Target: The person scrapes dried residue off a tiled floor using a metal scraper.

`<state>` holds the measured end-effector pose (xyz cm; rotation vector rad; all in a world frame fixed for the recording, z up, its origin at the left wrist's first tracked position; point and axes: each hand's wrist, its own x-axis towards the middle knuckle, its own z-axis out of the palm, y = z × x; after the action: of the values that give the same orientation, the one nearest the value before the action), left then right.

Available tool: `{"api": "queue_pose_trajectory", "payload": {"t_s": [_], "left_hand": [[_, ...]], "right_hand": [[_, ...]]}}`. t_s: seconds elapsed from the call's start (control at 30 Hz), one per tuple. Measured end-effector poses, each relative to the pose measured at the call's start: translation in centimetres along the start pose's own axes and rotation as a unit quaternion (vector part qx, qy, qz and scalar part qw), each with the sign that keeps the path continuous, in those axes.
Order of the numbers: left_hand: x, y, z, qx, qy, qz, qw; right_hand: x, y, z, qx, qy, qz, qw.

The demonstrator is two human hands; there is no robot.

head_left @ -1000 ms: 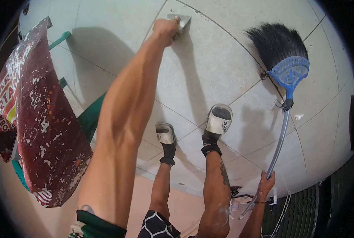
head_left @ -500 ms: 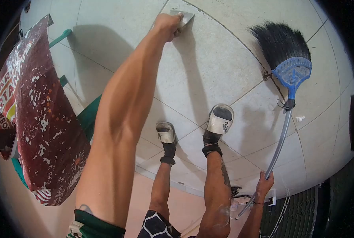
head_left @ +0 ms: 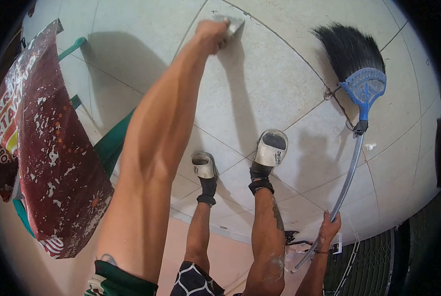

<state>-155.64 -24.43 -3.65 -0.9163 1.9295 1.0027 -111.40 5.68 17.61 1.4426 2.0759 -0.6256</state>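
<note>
My left hand (head_left: 213, 35) is at the top centre, fingers wrapped round a flat metal scraper (head_left: 236, 23) whose blade lies at the pale floor tiles. Down at the lower right, my right hand (head_left: 329, 229) grips the grey handle of a broom (head_left: 362, 91). The broom's blue head and black bristles point up the view, over the tiles at the right. The fingers of my left hand are partly hidden behind its back.
At the left, a stained dark red sack (head_left: 57, 148) hangs over a green frame (head_left: 113, 143). My feet, in white slides (head_left: 270, 153), stand on the tiles (head_left: 279, 89) at the middle. A dark slatted gate (head_left: 368, 269) shows at the lower right.
My left hand and the scraper have shifted slightly toward me and to the right over the tiles. The right hand keeps its grip on the broom, and the whole view has moved slightly.
</note>
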Motion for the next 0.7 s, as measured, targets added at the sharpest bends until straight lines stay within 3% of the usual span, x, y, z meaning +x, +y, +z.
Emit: {"api": "queue_pose_trajectory", "payload": {"t_s": [0.03,0.13,0.27,0.3,0.4,0.53,0.57,0.7], "left_hand": [[-0.1,0.3,0.4,-0.071,-0.001,0.005,0.997],[-0.3,-1.2,0.9,-0.039,0.032,-0.015,0.999],[1.3,1.2,0.0,-0.082,-0.056,-0.054,0.994],[1.2,0.8,0.8,-0.091,0.011,-0.028,0.995],[-0.4,-0.6,0.9,-0.130,-0.010,-0.030,0.991],[1.5,0.8,0.0,-0.039,-0.004,-0.025,0.999],[1.4,0.3,0.3,-0.095,0.003,-0.014,0.995],[1.3,0.3,0.3,-0.067,-0.029,-0.015,0.997]], "right_hand": [[0.0,-0.5,-0.1,-0.016,-0.012,0.002,1.000],[-0.2,-1.2,-0.1,-0.031,-0.013,-0.002,0.999],[-0.3,-0.5,-0.2,0.012,0.000,-0.020,1.000],[-0.4,-0.5,-0.4,0.011,0.000,-0.017,1.000],[0.0,-1.1,-0.7,-0.023,-0.005,-0.008,1.000],[-0.2,-0.8,-0.7,-0.006,-0.009,-0.004,1.000],[0.0,-0.9,-0.6,0.003,-0.013,-0.001,1.000],[-0.4,-1.5,-1.0,0.007,0.003,-0.016,1.000]]}}
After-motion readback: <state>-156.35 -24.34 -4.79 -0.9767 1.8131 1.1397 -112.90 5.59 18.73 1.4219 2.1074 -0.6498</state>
